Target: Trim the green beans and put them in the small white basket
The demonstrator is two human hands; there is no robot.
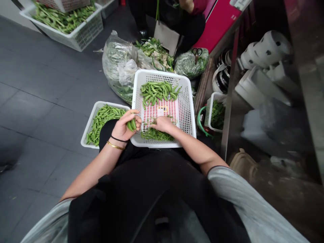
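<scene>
A white plastic basket (pixel 188 108) rests on my lap. Toward its far side lies a pile of green pea pods (pixel 158 91); a heap of thin green trimmings (pixel 158 135) lies at its near side. My left hand (pixel 128 125), at the basket's left rim, is curled around a few pea pods (pixel 131 125). Over the trimmings inside the basket, my right hand (pixel 162 124) has its fingers pinched together and pointing left; whatever is between the fingertips is hidden. A smaller white basket (pixel 87 133) full of pods (pixel 106 116) stands left of my knee.
Plastic bags of greens (pixel 117 60) and loose vegetable scraps (pixel 158 52) lie beyond my basket. Another person (pixel 174 17) sits there. Scissors (pixel 196 54) rest on a bag. A large basket of greens (pixel 83 37) stands far left. At right, a metal shelf holds white containers (pixel 260 84).
</scene>
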